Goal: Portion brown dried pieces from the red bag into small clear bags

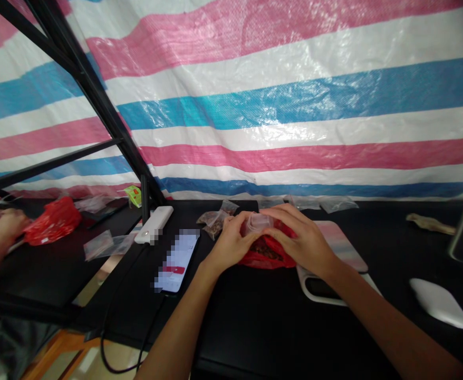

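Note:
A red plastic bag (260, 260) lies open on the black table, with small brown dried pieces (269, 249) inside. Over its mouth, a small clear plastic bag (257, 222) is spread between my two hands. My left hand (234, 241) grips the clear bag's left side, thumb pointing inward. On the other side, my right hand (305, 240) has its fingers and thumb curled around the clear bag's right edge. Both hands sit close against the red bag. Just beyond my left hand lie clear bags filled with brown pieces (214, 224).
Left of my arms are a phone (177, 261) and a white power bank (154, 224) with a cable. A cutting board (340, 245) lies under my right forearm; a white mouse (439, 302) is further right. At far left, a co-worker's hands (4, 227) are near another red bag (55, 221).

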`<action>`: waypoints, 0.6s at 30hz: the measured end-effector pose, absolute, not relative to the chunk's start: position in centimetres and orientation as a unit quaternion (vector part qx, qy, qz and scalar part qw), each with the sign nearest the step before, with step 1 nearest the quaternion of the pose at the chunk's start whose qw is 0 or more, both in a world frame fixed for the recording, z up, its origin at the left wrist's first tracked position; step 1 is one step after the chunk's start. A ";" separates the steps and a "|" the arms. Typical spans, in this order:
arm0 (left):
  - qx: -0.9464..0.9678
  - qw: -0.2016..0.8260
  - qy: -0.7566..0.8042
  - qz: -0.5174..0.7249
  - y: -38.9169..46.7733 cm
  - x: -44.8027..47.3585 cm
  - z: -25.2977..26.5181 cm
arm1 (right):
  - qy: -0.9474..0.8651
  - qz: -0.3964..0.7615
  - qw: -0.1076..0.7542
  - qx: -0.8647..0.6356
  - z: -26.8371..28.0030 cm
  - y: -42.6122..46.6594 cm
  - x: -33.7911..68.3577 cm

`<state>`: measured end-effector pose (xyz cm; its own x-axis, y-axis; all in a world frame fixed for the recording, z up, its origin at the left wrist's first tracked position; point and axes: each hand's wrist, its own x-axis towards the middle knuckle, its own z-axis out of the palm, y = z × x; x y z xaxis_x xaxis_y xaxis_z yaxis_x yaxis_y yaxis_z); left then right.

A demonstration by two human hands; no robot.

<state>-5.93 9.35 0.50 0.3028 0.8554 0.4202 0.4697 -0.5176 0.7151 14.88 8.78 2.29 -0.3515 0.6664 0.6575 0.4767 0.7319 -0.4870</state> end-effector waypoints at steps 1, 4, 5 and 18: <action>0.760 0.244 0.434 0.418 9.5 -6.0 0.5 | -0.800 0.094 0.466 -0.366 2.4 8.8 14.8; 0.694 0.230 0.482 0.483 10.0 -6.5 0.3 | -0.789 0.072 0.463 -0.398 2.3 8.9 14.7; 0.671 0.214 0.504 0.500 10.1 -6.6 0.2 | -0.807 0.073 0.427 -0.403 2.2 8.9 14.7; 0.540 0.093 0.679 0.488 9.2 -7.7 2.3 | -0.849 -0.046 0.123 -0.511 0.4 8.8 14.3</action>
